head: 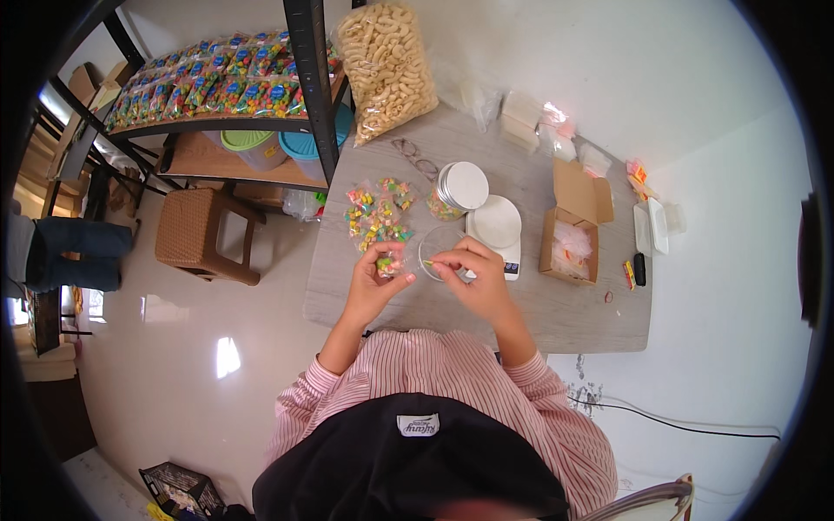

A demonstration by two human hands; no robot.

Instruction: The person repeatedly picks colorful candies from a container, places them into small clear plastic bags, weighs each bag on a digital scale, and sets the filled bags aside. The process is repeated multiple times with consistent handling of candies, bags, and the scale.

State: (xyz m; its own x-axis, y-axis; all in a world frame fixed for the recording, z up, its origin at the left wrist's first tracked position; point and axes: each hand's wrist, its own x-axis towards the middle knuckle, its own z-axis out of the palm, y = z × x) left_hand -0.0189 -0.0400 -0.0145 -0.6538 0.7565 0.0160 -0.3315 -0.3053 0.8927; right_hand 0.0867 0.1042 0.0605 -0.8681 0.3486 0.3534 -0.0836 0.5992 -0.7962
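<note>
My left hand [373, 281] grips clear plastic with small coloured pieces [389, 264] inside. Beside it is the round rim of a clear plastic container [435, 236]; whether both are one object I cannot tell. At that rim, my right hand [479, 277] pinches a small yellow-green piece [428, 263] between thumb and fingertips. Several small clear packets of coloured pieces [374, 218] lie beyond my left hand. A jar with a white lid [467, 185] stands past the rim, coloured pieces showing low in it. Partly behind my right hand sits a white digital kitchen scale [496, 225].
An open cardboard box [569, 251] holding plastic bags stands right on the grey table [417, 309]. Eyeglasses [416, 158] and a large bag of macaroni-shaped snacks [388, 71] lie farther back. Left are a shelf of filled packets [215, 78], a brown stool [202, 234] and a person's legs [78, 254].
</note>
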